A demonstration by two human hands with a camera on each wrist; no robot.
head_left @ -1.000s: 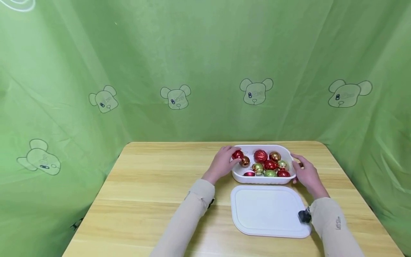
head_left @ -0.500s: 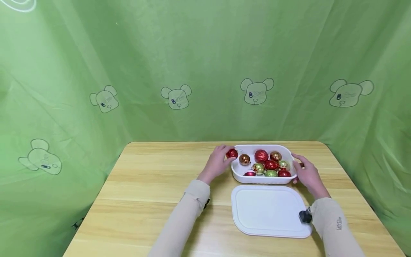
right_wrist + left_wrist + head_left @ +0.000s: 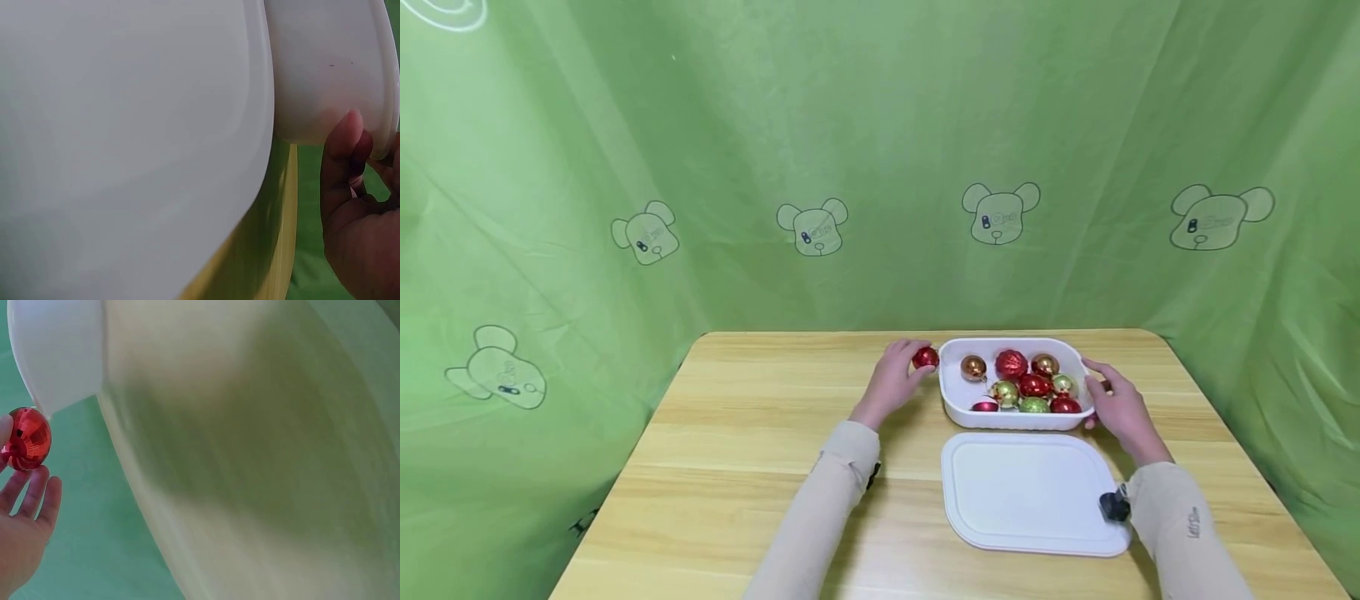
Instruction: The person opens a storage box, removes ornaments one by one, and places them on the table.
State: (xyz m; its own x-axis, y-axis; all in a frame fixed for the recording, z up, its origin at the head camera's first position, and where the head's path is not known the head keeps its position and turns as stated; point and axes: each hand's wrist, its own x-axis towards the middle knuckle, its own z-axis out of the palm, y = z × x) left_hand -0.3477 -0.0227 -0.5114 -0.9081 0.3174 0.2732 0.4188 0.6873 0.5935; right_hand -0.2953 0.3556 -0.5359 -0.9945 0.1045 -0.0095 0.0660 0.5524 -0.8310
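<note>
- Left hand [image 3: 891, 374]: I read its grip as a pinch, thumb and fingers closed around the red ball [image 3: 926, 357].
- Red ball position: outside the box [image 3: 1015, 421], just beside its left end. I cannot tell whether ball and box touch.
- Right hand [image 3: 1122, 408]: grip closed on the box at its right end. My right wrist view shows the thumb against the outer wall, with the fingers curled at the corner.
- Box: white, uncovered, upright near the back edge of the counter [image 3: 737, 433].
- Box contents: I count nine balls. The brown ball [image 3: 973, 367] lies apart, towards the left end; the red-and-white ball [image 3: 985, 405] sits by the front wall. The textured red ball [image 3: 1011, 364] and the green ball [image 3: 1034, 405] lie with the others towards the right.
- Lid [image 3: 1030, 492]: white, flat on the counter, directly in front of the box.
- Right sleeve [image 3: 1176, 517]: beside the lid, a black device [image 3: 1115, 506] at its cuff.
- Backdrop: green curtain [image 3: 895, 150], printed with bear outlines.
</note>
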